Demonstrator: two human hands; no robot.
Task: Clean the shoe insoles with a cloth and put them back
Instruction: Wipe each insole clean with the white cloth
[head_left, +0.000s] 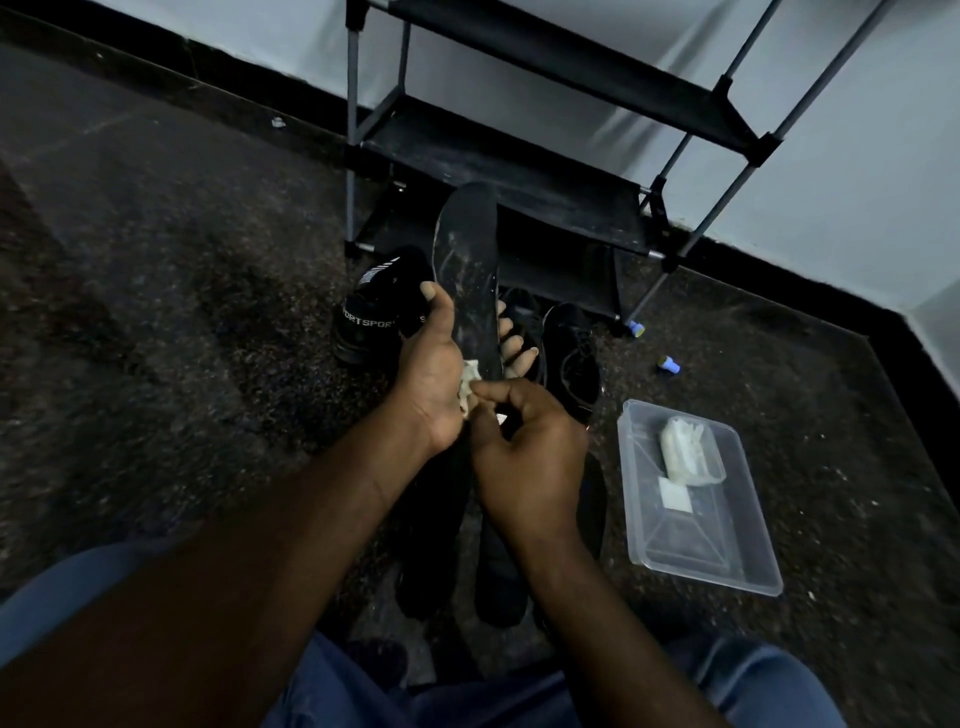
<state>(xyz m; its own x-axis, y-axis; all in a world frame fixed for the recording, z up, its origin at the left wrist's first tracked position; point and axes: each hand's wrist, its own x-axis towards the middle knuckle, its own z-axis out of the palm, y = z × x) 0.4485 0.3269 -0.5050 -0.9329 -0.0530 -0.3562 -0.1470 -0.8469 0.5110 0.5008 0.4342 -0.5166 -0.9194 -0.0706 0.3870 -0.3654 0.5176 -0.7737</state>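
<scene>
Clamping dusty insole in left grip, pinching cloth in right grip, centre frame; mid-wipe, refitting into shoes undone.

a black insole streaked with whitish marks, a pale cloth, a black shoe lettered in white, blue jeans, a black rack with grey poles, dark speckled floor.

The hands hide the lower end of the insole and most of the cloth.
</scene>
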